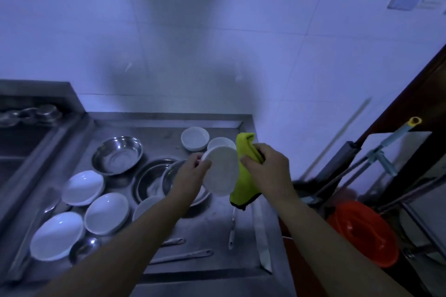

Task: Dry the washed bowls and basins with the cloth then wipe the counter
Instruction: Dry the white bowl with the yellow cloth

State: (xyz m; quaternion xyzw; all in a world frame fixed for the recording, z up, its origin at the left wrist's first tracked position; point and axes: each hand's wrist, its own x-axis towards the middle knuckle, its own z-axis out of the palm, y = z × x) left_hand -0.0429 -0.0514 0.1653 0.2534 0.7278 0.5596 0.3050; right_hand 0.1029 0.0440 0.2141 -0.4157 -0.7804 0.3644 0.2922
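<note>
head view: drying step. our left hand grips a white bowl tilted above the counter; our right hand clutches the yellow cloth against it. next, likely rotate and wipe inside.

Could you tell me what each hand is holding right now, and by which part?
The left hand grips a white bowl by its left rim. The right hand holds the yellow cloth bunched near its upper end.
</note>
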